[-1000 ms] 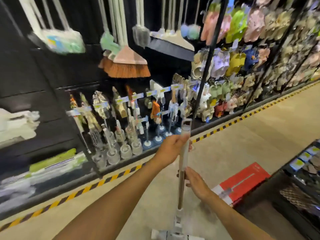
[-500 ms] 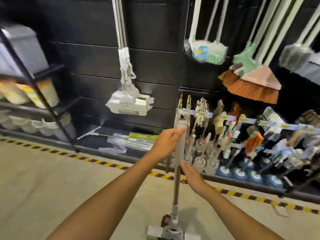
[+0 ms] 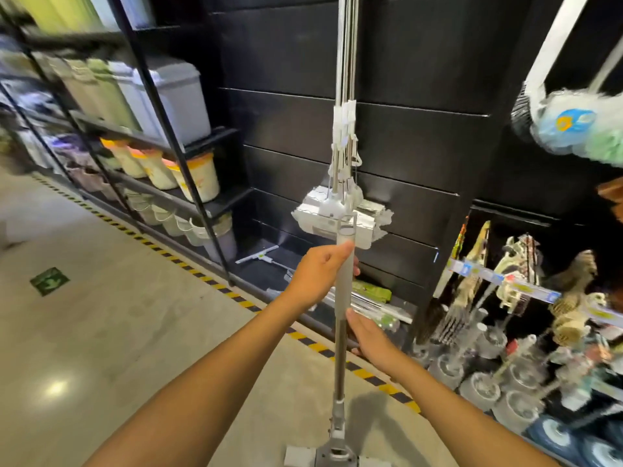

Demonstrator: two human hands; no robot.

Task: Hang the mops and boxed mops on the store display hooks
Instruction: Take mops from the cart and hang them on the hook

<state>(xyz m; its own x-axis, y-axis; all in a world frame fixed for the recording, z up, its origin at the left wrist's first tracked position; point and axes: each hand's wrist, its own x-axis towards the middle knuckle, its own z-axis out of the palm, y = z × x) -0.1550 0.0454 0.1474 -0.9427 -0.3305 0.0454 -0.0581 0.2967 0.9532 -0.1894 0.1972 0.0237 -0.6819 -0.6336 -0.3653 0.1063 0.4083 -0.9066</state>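
Note:
I hold a grey flat mop [image 3: 341, 348] upright in front of me, its head [image 3: 332, 455] down at the bottom edge of view. My left hand [image 3: 320, 276] is closed around the pale upper grip. My right hand [image 3: 369, 337] touches the pole lower down, fingers partly wrapped from the right. Directly behind the handle top, several white flat mops [image 3: 340, 210] hang from the black slat wall [image 3: 404, 136]; their hook is out of view above.
A black metal rack [image 3: 175, 143] with bins and buckets stands at left. Brushes and toilet-brush sets [image 3: 505, 348] fill the right display. Dusters [image 3: 569, 126] hang upper right. Packaged mops [image 3: 371, 293] lie on the low shelf. Yellow-black tape [image 3: 303, 337] edges the floor.
My view has swung left along the aisle, bringing the hanging white mops straight ahead and closer. Both hands have kept their places on the mop pole.

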